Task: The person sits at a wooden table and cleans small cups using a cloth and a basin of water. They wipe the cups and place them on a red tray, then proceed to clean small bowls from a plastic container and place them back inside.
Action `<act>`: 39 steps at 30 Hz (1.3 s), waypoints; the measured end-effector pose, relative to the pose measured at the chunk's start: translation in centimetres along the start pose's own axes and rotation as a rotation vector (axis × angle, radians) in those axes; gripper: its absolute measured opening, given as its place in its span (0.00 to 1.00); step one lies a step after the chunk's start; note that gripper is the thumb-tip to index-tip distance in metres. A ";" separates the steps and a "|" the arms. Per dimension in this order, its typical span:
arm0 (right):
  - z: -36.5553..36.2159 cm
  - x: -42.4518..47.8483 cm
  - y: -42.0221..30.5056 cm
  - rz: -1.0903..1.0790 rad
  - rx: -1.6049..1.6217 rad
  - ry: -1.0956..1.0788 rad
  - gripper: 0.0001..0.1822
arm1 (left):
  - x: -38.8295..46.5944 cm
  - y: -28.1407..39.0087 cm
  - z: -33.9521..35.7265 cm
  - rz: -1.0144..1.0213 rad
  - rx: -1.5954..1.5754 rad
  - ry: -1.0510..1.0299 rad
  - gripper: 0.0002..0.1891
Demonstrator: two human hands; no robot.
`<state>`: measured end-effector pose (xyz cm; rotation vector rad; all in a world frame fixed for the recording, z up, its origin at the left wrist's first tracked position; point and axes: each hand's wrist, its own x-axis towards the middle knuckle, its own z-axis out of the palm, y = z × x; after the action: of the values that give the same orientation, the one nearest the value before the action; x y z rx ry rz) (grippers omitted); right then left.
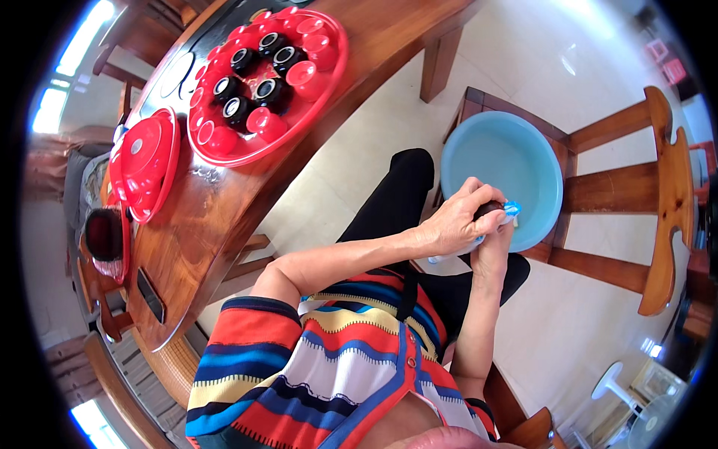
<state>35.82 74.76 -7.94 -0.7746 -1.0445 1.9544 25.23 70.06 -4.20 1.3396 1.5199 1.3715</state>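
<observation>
Both of my hands meet over the near rim of a light blue plastic basin (501,120). The fingers of my left hand (455,216) curl around a small dark, rounded object (487,210), likely a cup, mostly covered by the fingers. Close against it, my right hand (493,244) grips a blue-and-white cloth (511,209). One end of the cloth sticks out beyond the fingers and another part hangs below my left hand. My right fingers are largely hidden.
The basin rests on a wooden chair (611,185). On the wooden table (193,224) to the left, a large red tray (336,62) bears several black cups (271,92) and red cups (303,76). A red lidded container (147,149) and a phone (151,294) lie nearer.
</observation>
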 end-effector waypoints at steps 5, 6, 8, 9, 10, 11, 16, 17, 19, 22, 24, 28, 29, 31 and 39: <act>2.7 -0.1 -1.8 0.033 0.065 -0.045 0.19 | 0.2 1.1 -2.5 -0.137 -0.237 0.097 0.14; 3.0 -0.2 -1.8 0.034 0.064 -0.064 0.21 | 0.2 1.5 -3.2 -0.185 -0.408 0.151 0.12; 4.2 -0.7 -2.2 0.070 0.086 -0.128 0.25 | 0.1 2.7 -5.5 -0.177 -0.397 0.235 0.13; 3.9 -0.5 -1.4 0.081 0.098 -0.184 0.25 | -0.2 3.7 -7.0 -0.169 -0.379 0.266 0.14; 4.2 -0.3 -1.2 0.105 0.125 -0.200 0.25 | -0.5 4.9 -8.7 -0.080 -0.302 0.295 0.15; 4.6 -0.2 -1.0 0.130 0.150 -0.218 0.24 | -0.9 6.1 -10.7 0.009 -0.225 0.326 0.17; 5.4 -0.1 0.0 0.231 0.109 -0.148 0.22 | -2.8 10.3 -22.6 0.081 -0.043 0.604 0.24; 5.7 -0.3 -0.1 0.256 0.102 -0.127 0.22 | -3.0 10.3 -25.3 0.048 0.019 0.635 0.27; 5.8 -0.4 0.4 0.264 0.084 -0.146 0.20 | -3.3 10.0 -30.1 -0.128 0.345 0.678 0.31; 6.3 -0.6 1.1 0.285 0.061 -0.146 0.21 | -2.9 6.4 -34.8 -0.177 0.668 0.615 0.30; 6.5 -0.8 1.2 0.299 0.042 -0.144 0.20 | -2.4 4.4 -35.4 -0.124 0.792 0.559 0.29; 6.8 -1.0 1.1 0.302 -0.002 -0.112 0.20 | -1.9 3.4 -35.0 -0.168 1.010 0.451 0.30; 6.8 -1.1 1.0 0.297 -0.014 -0.101 0.19 | -1.9 2.8 -35.1 -0.194 1.010 0.446 0.30; 6.6 -1.1 1.1 0.306 -0.021 -0.093 0.19 | -2.0 2.3 -34.9 -0.245 1.048 0.478 0.29; 6.7 -1.3 2.2 0.304 -0.048 -0.109 0.18 | -0.7 0.4 -36.0 -0.248 1.107 0.409 0.28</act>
<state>30.50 70.24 -6.46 -0.9046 -1.0920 2.2570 -8.42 59.86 3.71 1.3902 2.8374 0.6103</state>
